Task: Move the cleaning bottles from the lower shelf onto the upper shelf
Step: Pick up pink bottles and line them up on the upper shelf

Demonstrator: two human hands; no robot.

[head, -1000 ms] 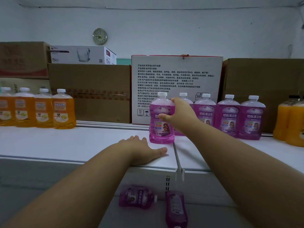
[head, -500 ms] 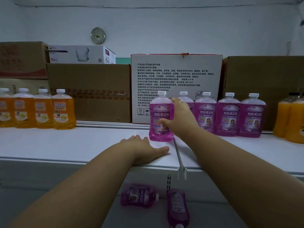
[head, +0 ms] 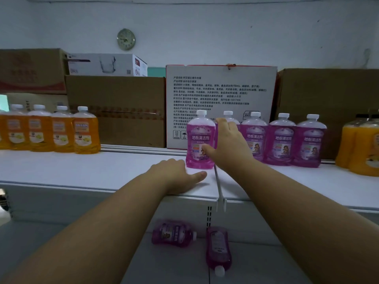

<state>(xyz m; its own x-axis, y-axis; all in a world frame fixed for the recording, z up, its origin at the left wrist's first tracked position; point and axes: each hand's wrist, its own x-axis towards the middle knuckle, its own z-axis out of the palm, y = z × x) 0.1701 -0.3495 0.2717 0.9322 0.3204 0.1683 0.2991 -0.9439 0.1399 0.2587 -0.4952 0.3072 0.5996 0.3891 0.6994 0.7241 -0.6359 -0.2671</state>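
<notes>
A person stands facing white store shelving with both bare arms stretched out. On the upper shelf [head: 82,171], a purple bottle [head: 200,140] of floor cleaner stands upright at the left end of a row of four matching purple bottles [head: 282,140]. The right hand [head: 227,144] rests against its right side, thumb across the lower label and fingers spread loosely toward the neighbouring bottle; the grip looks slack, more steadying than clamped, though the far side of the bottle is hidden. The left hand [head: 174,173] lies flat and empty on the shelf, just in front of the bottle. Below, on the lower shelf [head: 102,253], two more purple bottles [head: 174,235] lie on their sides. Each looks full of liquid, so fairly heavy, with smooth rigid plastic likely to be slippery; the flat body gives a firmer hold than the narrow white cap.
</notes>
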